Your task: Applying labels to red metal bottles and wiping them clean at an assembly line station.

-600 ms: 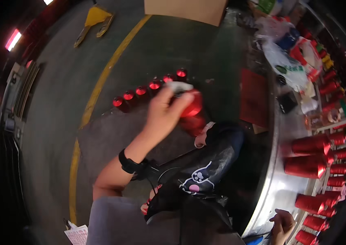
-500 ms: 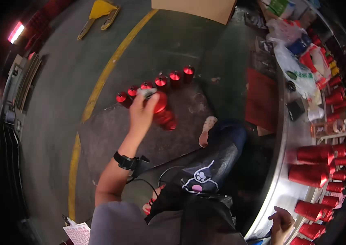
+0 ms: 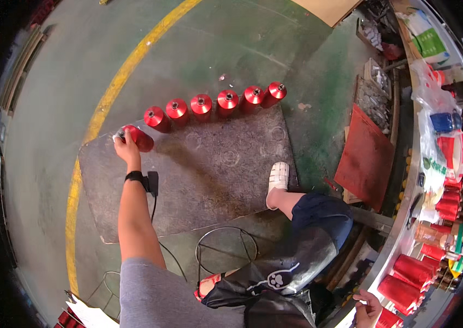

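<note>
My left hand (image 3: pixel 126 147) reaches far forward and grips the neck of a shiny red metal bottle (image 3: pixel 143 141), which leans over the far left of a dark worn board (image 3: pixel 187 175). Beside it, along the board's far edge, runs a row of several matching red bottles (image 3: pixel 201 105), each with a tapered shoulder and a narrow neck. At lower right, my right hand (image 3: pixel 369 310) is by the metal bench, its fingers curled together close to larger red bottles (image 3: pixel 400 292). Whatever those fingers may hold is too small to make out.
The bench (image 3: pixel 406 218) along the right carries many red bottles and plastic bags (image 3: pixel 433 131). A red sheet (image 3: pixel 365 158) leans below it. My foot in a white shoe (image 3: pixel 278 177) rests on the board. A wire-framed stool (image 3: pixel 226 249) stands near my legs. Yellow tape (image 3: pixel 116 82) crosses the floor.
My left hand has carried its red bottle leftward, from in front of the row to the row's left end. The view has shifted. My right hand stays by the bench.
</note>
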Available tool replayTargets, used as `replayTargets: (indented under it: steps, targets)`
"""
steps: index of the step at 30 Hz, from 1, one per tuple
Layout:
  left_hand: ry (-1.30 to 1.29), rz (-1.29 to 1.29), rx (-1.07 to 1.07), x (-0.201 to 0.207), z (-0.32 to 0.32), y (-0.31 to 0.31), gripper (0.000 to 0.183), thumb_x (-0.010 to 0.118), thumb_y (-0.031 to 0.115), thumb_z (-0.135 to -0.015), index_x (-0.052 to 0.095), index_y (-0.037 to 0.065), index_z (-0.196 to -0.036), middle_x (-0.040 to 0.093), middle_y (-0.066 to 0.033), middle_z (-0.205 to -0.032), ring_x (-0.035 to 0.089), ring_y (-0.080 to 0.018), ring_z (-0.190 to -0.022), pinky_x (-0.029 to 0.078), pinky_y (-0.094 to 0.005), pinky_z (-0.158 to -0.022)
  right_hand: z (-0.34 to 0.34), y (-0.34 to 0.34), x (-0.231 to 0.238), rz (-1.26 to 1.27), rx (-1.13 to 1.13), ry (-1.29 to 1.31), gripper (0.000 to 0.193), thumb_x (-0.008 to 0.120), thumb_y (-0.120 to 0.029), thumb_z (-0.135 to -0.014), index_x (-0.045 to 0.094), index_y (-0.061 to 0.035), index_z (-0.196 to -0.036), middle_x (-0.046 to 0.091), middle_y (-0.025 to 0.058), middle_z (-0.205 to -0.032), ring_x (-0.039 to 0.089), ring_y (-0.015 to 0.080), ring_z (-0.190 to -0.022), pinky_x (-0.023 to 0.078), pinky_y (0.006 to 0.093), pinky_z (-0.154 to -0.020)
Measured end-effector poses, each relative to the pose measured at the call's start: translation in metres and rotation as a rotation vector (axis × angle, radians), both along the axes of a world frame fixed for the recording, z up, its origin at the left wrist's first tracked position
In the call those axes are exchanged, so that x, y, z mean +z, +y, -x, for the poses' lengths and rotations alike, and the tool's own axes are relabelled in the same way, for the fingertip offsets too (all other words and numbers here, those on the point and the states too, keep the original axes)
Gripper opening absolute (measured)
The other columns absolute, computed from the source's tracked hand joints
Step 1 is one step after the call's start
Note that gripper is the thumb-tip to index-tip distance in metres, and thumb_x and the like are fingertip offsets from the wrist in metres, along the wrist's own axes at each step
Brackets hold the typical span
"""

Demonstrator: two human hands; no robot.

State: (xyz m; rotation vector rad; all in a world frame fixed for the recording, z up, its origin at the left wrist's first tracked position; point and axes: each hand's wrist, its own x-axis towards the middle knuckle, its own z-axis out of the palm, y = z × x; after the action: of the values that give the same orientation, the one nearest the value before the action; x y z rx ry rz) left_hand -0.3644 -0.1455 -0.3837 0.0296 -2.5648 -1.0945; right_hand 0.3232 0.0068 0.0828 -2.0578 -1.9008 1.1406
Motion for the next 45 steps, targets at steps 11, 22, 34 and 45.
replayTargets:
  steps: [11,22,34,45]
  targets:
    - [0.021,-0.297,-0.353,-0.101,0.081,-0.052,0.021,0.062,0.015,-0.095,0.068,0.000,-0.108,0.070,-0.0111,-0.105,0.064,-0.0205,-0.095,0.052,-0.0368,-0.087,0.024,0.029,-0.025,0.177,-0.056,-0.006,0.028,0.062,0.003,-0.090,0.063,0.0004,-0.119,0.069,0.0105,-0.103,0.065,0.0136,-0.094,0.052,0.0259,-0.084]
    - [-0.239,-0.144,-0.171,-0.130,0.070,-0.033,0.066,0.065,0.053,-0.089,0.060,-0.002,-0.124,0.066,-0.0149,-0.118,0.065,-0.0251,-0.102,0.051,-0.0382,-0.090,0.025,0.019,-0.020,0.254,-0.055,-0.126,0.030,0.062,-0.005,-0.094,0.064,-0.0057,-0.124,0.071,0.0062,-0.101,0.062,0.0046,-0.081,0.050,0.0200,-0.070]
    - [-0.172,-0.456,-0.194,0.024,0.026,0.074,0.047,0.070,0.033,-0.088,0.063,-0.007,-0.110,0.069,-0.0195,-0.099,0.068,-0.0275,-0.087,0.054,-0.0375,-0.077,-0.018,-0.013,0.009,0.096,-0.051,-0.041,0.030,0.066,-0.014,-0.090,0.068,-0.0091,-0.120,0.072,0.0027,-0.091,0.056,0.0041,-0.066,0.048,0.0222,-0.062]
    - [-0.540,-0.769,-1.777,0.364,-0.440,0.374,0.036,0.061,0.005,-0.093,0.055,0.004,-0.128,0.063,-0.0020,-0.086,0.059,-0.0081,-0.076,0.049,-0.0225,-0.070,-0.119,-0.086,0.056,-0.085,-0.279,0.021,0.025,0.070,-0.012,-0.087,0.071,-0.0032,-0.110,0.066,0.0019,-0.071,0.048,0.0036,-0.055,0.039,0.0221,-0.051]
